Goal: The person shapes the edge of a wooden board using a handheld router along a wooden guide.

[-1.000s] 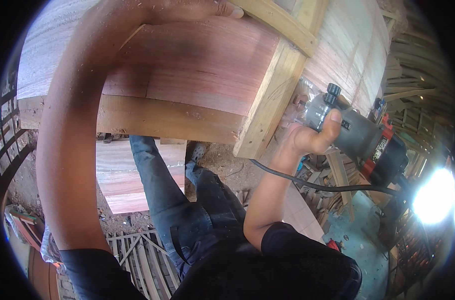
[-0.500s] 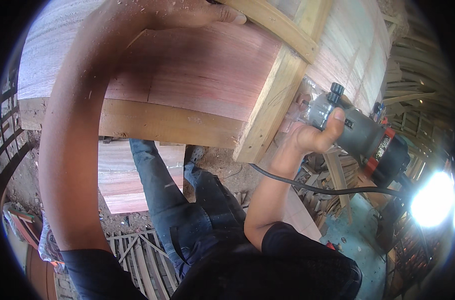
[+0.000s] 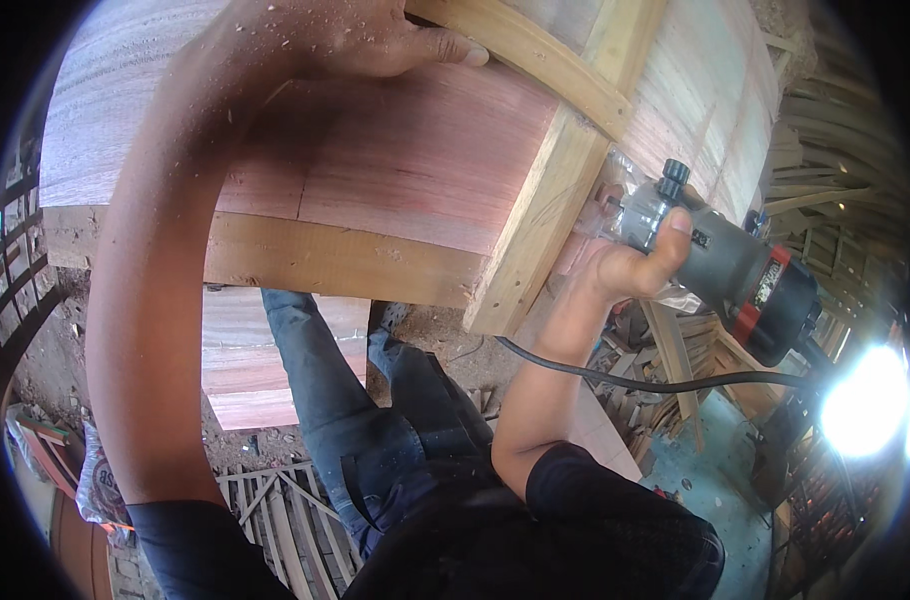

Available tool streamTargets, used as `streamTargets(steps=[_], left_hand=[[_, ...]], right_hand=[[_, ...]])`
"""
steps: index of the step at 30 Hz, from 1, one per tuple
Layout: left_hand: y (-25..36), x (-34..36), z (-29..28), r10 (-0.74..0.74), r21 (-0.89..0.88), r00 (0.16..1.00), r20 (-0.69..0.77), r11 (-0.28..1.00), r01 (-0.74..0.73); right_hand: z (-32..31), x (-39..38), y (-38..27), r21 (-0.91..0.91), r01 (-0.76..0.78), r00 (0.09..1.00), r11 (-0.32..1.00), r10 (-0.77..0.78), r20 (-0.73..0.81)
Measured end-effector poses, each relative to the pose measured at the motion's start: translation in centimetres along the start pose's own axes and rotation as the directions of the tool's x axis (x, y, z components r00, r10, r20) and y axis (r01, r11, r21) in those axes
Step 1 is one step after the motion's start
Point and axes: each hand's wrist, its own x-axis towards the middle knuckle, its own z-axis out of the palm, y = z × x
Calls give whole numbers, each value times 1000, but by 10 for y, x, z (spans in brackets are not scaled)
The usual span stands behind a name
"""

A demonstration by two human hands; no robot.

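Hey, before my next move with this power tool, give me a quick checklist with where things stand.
1. Right hand wrapped around the power tool: ok.
2. Left hand apart from the tool: ok, it is up at the wooden strip.
3. Left hand's grip on the strip: cannot tell, most fingers are hidden.
4. Cord clear of the right forearm: not ok, it crosses it.
5. Tool switched off: cannot tell.

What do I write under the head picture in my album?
Right hand gripping a grey, black and red cylindrical power tool; left hand at a long yellowish wooden strip.
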Motion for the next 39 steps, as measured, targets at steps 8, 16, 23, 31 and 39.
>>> streamTargets(steps=[8,16,23,31,39], left_hand=[[-12,9,6,48,11,999,-17,999,-48],[-22,14,7,6,100,998,61,995,-12],[-26,15,10,63,172,998,23,983,-66],[-31,16,9,95,-33,993,66,995,-93],[-27,19,3,84,-86,991,108,993,-75]], right_hand=[[2,4,4,-18,48,999,999,-48,15],[-5,13,11,-5,-124,986,992,123,113],[8,15,13,1,51,996,999,-51,70],[13,20,12,-38,78,993,996,-74,92],[27,22,11,-24,168,985,986,-166,53]])
